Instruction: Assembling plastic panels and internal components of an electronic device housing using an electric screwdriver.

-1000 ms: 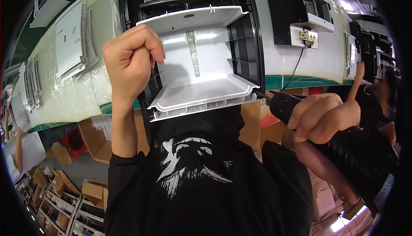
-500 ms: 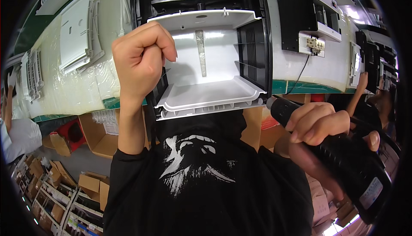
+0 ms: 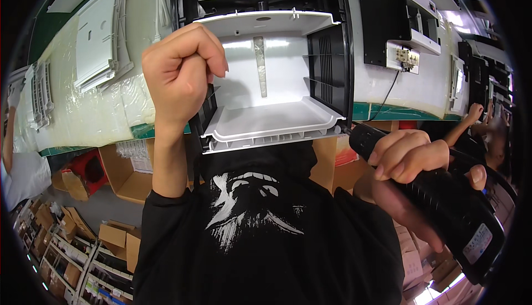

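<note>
A boxy housing with black sides and a white inner compartment (image 3: 288, 72) stands in front of me, with a white ledge (image 3: 271, 119) along its near side. My left hand (image 3: 180, 77) is closed at the housing's left edge, its fingers curled under; what they hold, if anything, is hidden. A black cordless screwdriver (image 3: 443, 205) is gripped in my right hand (image 3: 410, 158). Its nose points up and left, at the near right corner of the housing. I cannot make out a screw there.
White plastic panels (image 3: 97, 39) lie on the film-covered bench at left, beside a white cable (image 3: 160, 0). On the right stands a black-and-white unit (image 3: 388, 22) with a terminal block. Cardboard boxes (image 3: 130, 177) sit below the bench. Other people work at both far sides.
The housing has shifted very slightly right and up in the picture. Both of my hands keep nearly the same place and grip; the screwdriver stays at the near right corner.
</note>
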{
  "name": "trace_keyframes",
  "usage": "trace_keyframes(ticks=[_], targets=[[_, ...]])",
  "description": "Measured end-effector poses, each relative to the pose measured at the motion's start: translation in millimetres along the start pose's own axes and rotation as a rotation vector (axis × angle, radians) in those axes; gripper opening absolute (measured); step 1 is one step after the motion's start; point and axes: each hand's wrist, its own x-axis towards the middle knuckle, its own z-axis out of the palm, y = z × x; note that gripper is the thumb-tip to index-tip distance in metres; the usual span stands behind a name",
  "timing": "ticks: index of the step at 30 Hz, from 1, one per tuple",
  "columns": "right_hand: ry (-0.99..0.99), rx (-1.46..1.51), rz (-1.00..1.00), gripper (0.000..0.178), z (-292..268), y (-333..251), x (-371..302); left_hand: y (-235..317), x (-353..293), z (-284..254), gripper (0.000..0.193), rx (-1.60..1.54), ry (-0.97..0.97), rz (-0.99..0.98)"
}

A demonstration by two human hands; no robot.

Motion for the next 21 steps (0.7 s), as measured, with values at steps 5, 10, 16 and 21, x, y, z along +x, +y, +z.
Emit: trace_keyframes(ticks=[5, 10, 16, 21], targets=[[0.018, 0.038, -0.034, 0.089, 1.0, 1.3, 5.4, -14.2, -3.2, -3.5, 0.022, -0.094, 0.046, 0.092], [0.248, 0.129, -0.162, 0.031, -33.2, -52.9, 5.4, -26.9, -13.1, 6.7, 0.057, 0.117, 0.337, -0.027], [0.539, 0.002, -0.444, 0.054, -87.9, -94.2, -10.1, -13.6, -12.8, 4.5, 0.081, -0.1, 0.269, -0.393], [0.589, -0.349, -0.501, 0.092, -136.5, -69.4, -27.7, -8.2, -8.7, 19.3, 0.079, -0.132, 0.28, -0.455]])
